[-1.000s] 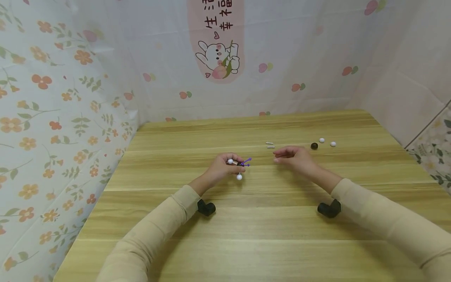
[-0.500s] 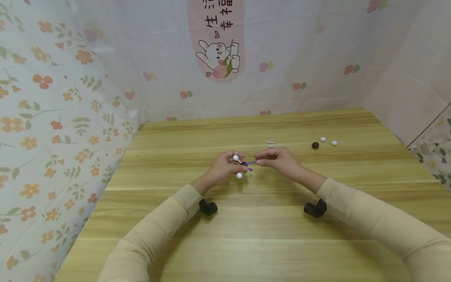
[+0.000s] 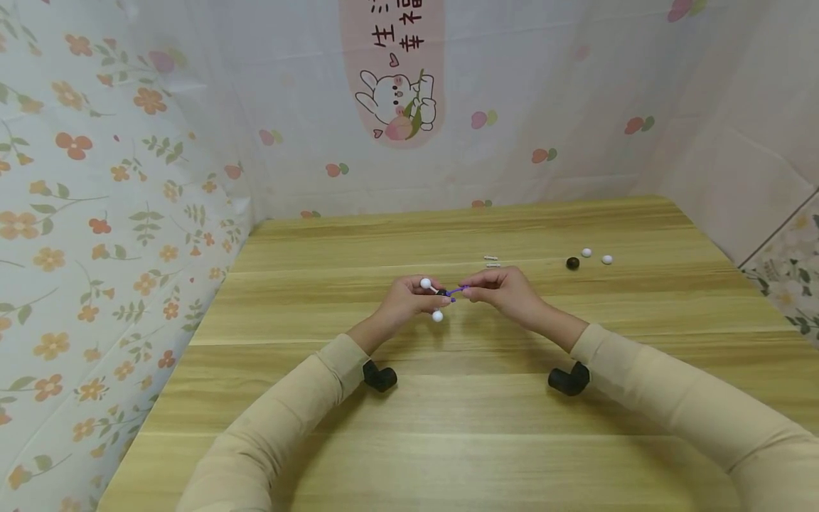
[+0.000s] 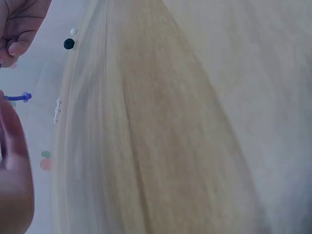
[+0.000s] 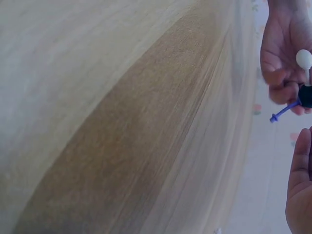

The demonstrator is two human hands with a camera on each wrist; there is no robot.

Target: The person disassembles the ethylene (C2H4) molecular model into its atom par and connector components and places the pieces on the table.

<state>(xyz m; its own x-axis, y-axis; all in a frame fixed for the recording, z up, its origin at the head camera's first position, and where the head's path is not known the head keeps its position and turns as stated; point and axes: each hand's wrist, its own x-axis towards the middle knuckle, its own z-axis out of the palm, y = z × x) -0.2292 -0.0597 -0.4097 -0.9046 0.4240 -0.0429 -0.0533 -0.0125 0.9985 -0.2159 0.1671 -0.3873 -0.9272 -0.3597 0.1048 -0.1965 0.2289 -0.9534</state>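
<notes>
A small ball-and-stick molecular model is held between thumb and fingers of my left hand (image 3: 406, 302), just above the middle of the table. Its centre is a black ball (image 5: 305, 96). Two white balls, an upper one (image 3: 425, 283) and a lower one (image 3: 438, 316), stick out on short rods. Two purple connectors point right from the black ball. My right hand (image 3: 508, 290) pinches the far end of the upper purple connector (image 3: 456, 291), which looks slightly bent. The other purple connector (image 5: 284, 111) has a free end. Fingers hide part of the black ball.
Two short white connectors (image 3: 493, 266) lie on the wooden table (image 3: 448, 434) beyond the right hand. Farther right sit a loose black ball (image 3: 572, 263) and two white balls (image 3: 607, 259). A printed cloth (image 3: 288, 163) hangs behind the table.
My right hand has come left from apart and now pinches a purple connector. The left hand has shifted slightly right with the model, which has turned a little.
</notes>
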